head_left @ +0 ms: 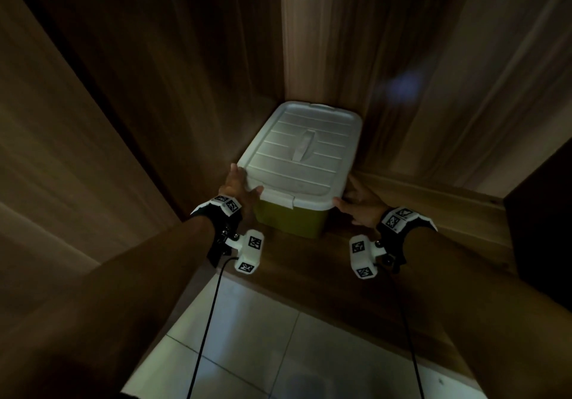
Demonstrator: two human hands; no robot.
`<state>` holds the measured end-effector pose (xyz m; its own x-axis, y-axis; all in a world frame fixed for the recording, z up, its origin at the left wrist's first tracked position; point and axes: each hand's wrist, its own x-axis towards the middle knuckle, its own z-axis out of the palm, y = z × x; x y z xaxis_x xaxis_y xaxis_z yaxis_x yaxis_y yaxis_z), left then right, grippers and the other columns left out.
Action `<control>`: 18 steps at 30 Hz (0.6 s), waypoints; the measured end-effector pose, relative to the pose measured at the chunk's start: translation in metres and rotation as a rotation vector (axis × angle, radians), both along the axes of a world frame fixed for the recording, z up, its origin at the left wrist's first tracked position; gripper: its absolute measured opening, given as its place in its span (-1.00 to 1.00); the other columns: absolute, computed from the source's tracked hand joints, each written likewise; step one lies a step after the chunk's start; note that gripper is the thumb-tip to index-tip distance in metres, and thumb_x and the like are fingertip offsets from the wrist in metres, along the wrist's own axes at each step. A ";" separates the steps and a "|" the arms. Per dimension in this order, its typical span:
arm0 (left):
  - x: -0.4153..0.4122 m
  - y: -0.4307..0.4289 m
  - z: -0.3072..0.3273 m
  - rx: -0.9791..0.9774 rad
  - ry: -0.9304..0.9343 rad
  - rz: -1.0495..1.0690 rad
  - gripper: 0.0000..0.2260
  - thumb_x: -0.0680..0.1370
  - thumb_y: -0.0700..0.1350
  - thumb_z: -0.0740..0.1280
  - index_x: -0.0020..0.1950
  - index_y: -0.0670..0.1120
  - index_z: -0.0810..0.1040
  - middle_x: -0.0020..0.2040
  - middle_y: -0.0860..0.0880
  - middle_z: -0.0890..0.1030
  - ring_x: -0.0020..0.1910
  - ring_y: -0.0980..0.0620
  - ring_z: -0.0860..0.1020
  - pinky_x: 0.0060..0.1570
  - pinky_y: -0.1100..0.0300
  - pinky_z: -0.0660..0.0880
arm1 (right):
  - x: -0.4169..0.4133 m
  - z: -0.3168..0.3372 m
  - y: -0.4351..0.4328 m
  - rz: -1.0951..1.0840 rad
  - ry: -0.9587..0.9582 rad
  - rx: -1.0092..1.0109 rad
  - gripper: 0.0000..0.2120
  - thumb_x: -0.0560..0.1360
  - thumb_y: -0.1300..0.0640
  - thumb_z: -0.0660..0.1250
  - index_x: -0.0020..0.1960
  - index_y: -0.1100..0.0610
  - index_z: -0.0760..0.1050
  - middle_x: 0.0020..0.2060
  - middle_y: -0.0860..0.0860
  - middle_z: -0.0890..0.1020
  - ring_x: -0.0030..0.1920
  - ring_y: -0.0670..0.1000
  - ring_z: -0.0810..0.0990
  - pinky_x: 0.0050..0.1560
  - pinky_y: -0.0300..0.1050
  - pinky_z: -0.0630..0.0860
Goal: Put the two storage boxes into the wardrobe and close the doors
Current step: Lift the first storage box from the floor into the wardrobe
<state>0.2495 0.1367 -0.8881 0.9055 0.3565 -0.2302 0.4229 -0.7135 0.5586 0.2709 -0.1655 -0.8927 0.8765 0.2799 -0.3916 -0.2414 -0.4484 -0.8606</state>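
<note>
Green plastic storage box with a ribbed white snap-on lid [301,154] sat on the wooden floor of the wardrobe [309,262], pushed into the far right corner, its back end near the rear panel and its right side close to the right inner wall. Lid shut; white strap handle lay flat along the middle of it. Light very dim.

Box lay between the two hands, at its near end. Left hand [238,186] was flat against the near-left corner of the lid, fingers spread, thumb resting on the lid's top edge, the other fingers along the left side. No closed grip, more a press than a clasp. Right hand [362,203] was at the near-right corner, fingers loosely spread, thumb tip touching or just beside the lid rim; actual contact of the remaining fingers could not be told.

Both wrists wore black bands with white marker blocks [249,251], black cables trailing down from them. Pale tiled floor [247,336] lay below the wardrobe's front edge. Open wooden door panel [62,151] stood at left.
</note>
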 end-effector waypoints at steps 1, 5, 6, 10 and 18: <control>0.003 -0.001 -0.001 0.011 -0.005 -0.008 -0.28 0.59 0.05 0.38 0.64 -0.11 0.09 0.67 -0.06 -0.06 0.62 -0.11 0.08 0.58 0.06 0.09 | 0.001 -0.001 0.000 0.005 -0.019 -0.015 -0.18 0.57 0.04 0.41 0.62 -0.22 -0.04 0.45 0.07 0.46 0.45 0.13 0.42 0.22 0.11 0.48; 0.002 -0.002 -0.009 -0.016 -0.082 0.009 -0.34 0.59 0.04 0.37 0.61 -0.08 0.17 0.66 -0.07 0.01 0.59 -0.15 0.18 0.56 0.03 0.18 | 0.004 -0.002 0.000 0.032 0.019 -0.037 -0.21 0.59 0.05 0.38 0.61 -0.25 -0.04 0.32 0.07 0.55 0.25 0.11 0.55 -0.09 -0.09 0.52; 0.000 -0.001 -0.011 -0.007 -0.092 -0.009 -0.34 0.60 0.05 0.36 0.61 -0.09 0.16 0.66 -0.07 0.00 0.58 -0.15 0.18 0.56 0.02 0.18 | 0.004 -0.001 0.001 0.037 0.048 -0.043 -0.21 0.60 0.05 0.38 0.60 -0.27 -0.06 0.29 0.06 0.56 0.24 0.13 0.56 -0.06 -0.03 0.53; -0.014 0.003 -0.012 0.056 -0.070 -0.055 -0.35 0.63 0.07 0.28 0.62 -0.11 0.08 0.66 -0.12 -0.06 0.61 -0.17 0.09 0.57 0.01 0.13 | 0.003 0.010 0.005 0.015 0.126 -0.090 -0.22 0.58 -0.01 0.39 0.60 -0.26 -0.03 0.43 0.05 0.46 0.34 0.19 0.52 0.17 0.15 0.46; -0.068 -0.009 0.041 0.159 0.164 -0.174 -0.59 0.60 0.10 0.27 0.40 -0.04 0.52 0.40 -0.11 0.52 0.34 -0.16 0.51 0.12 0.14 0.45 | -0.040 0.037 0.035 0.124 0.248 -0.459 -0.34 0.62 -0.11 0.30 0.58 0.18 0.18 0.42 0.18 0.47 0.19 0.16 0.56 -0.18 -0.07 0.57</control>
